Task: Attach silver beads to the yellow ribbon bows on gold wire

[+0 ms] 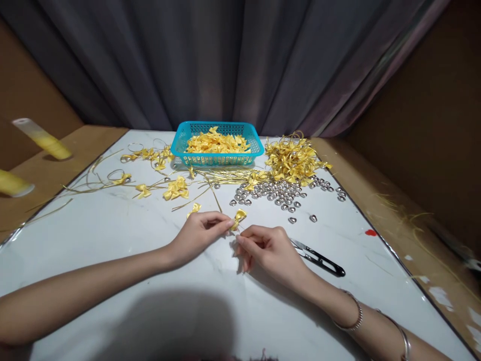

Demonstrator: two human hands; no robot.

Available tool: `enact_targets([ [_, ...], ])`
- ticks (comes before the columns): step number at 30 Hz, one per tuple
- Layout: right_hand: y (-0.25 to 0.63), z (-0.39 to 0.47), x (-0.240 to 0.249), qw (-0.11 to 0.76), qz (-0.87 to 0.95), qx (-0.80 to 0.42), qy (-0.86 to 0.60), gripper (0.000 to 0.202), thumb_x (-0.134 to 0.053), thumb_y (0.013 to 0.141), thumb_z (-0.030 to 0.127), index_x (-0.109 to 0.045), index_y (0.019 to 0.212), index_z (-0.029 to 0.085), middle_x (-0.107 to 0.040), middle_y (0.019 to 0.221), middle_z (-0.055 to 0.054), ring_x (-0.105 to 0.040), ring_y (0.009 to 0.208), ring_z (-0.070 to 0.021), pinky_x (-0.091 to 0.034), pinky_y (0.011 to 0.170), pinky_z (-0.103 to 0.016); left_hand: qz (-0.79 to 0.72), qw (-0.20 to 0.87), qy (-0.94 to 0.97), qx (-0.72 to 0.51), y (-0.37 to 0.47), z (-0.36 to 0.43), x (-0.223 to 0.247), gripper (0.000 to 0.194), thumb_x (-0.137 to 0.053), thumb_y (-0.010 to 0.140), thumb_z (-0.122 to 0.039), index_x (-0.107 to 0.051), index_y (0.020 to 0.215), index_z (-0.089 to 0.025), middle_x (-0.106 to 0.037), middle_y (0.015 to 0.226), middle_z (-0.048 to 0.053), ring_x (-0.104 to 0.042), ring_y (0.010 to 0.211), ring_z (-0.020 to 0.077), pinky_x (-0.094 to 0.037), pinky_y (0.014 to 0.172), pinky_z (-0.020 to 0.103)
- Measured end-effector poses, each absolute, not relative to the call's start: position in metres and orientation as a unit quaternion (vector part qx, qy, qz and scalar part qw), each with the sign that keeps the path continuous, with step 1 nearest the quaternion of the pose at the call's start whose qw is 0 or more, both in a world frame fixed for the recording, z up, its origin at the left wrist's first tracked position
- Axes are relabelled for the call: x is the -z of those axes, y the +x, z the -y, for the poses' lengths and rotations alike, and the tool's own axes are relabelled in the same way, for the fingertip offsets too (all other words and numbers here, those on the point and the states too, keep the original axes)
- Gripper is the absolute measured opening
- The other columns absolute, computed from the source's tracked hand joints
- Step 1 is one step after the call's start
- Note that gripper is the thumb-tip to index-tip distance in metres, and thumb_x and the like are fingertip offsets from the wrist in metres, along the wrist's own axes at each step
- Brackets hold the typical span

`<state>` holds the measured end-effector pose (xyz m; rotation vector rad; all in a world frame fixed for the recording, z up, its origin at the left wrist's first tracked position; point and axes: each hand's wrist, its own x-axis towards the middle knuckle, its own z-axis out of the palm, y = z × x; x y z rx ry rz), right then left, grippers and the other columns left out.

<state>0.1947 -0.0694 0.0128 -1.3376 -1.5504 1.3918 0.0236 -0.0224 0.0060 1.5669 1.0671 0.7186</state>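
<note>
Yellow and glossy, a bow (240,216) is pinched over the worktop (124,233) by the left hand's (199,232) fingertips, its long axis slanted away rightward, while the right hand's (271,246) fingers are gathered just below, any hold unclear.

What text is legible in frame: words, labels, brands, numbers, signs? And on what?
None: no readable word, label, brand, number or sign anywhere.
Turquoise basket: no lettering visible.
Black-handled snips: no marking legible; partly hidden by the right hand.
Far yellow roll, near yellow roll: no label visible.
Red spot on the tabletop: no characters readable.
</note>
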Motion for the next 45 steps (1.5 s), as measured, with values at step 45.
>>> enact_targets([
  [45, 0.239, 0.033, -0.024, 0.338, 0.674, -0.529, -0.388, 0.041, -0.055, 0.081, 0.018, -0.048, 0.120, 0.024, -0.052, 0.128, -0.008, -0.051, 0.115, -0.0198, -0.042, 0.095, -0.038, -0.384, 0.560, 0.698, -0.230, 0.027, 0.032, 0.000, 0.024, -0.055, 0.082, -0.036, -0.066, 0.079, -0.015, -0.066, 0.076, 0.004, -0.056, 0.070, 0.0146, -0.043, 0.064, 0.026],
])
